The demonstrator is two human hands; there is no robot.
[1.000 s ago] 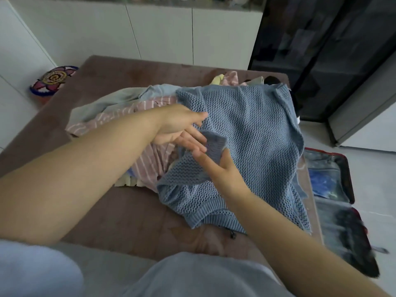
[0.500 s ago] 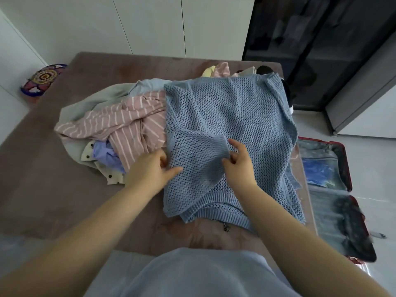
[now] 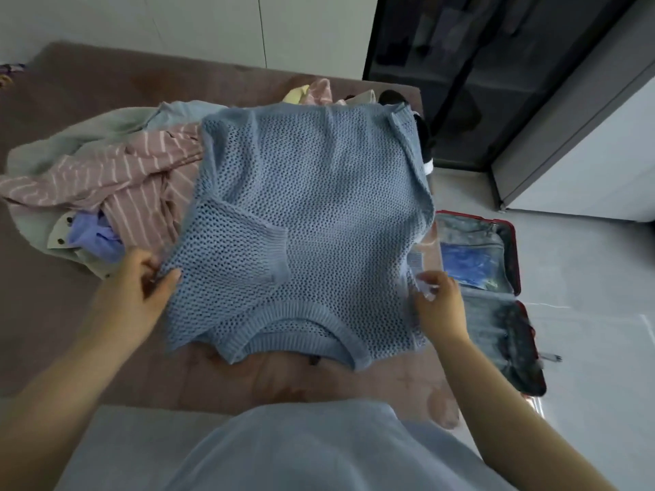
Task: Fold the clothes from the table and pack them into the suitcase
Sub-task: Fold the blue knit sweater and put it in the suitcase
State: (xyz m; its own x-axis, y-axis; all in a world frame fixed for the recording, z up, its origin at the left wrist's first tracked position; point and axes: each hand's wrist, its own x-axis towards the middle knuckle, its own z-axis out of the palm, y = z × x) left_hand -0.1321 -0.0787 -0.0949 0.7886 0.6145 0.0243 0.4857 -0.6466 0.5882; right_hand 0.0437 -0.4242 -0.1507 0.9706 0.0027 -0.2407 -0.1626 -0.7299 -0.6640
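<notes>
sweater: the blue knit sweater (image 3: pixel 319 207) lay spread on the table (image 3: pixel 71 331), centre frame
left hand (image 3: pixel 138 295): pinched its left edge
right hand (image 3: pixel 439 306): gripped its right edge
suitcase (image 3: pixel 514 249): open, right of frame

Left arm: bare forearm, entering from the lower left corner and running up and to the right as far as the wrist.
Left hand (image 3: pixel 136 290): back toward the camera. The thumb lies on top of the left edge of a pale blue open-knit sweater (image 3: pixel 304 207) and the fingers curl beneath it, pinching the edge between them.
Right arm: bare forearm, entering from the lower right corner and running up and to the left.
Right hand (image 3: pixel 441 306): back toward the camera. The fingers curl inward on the sweater's right edge in a pinch; the fingertips are blurred.
Spacing: the hands are level with each other and well apart, one at each side of the garment.
</notes>
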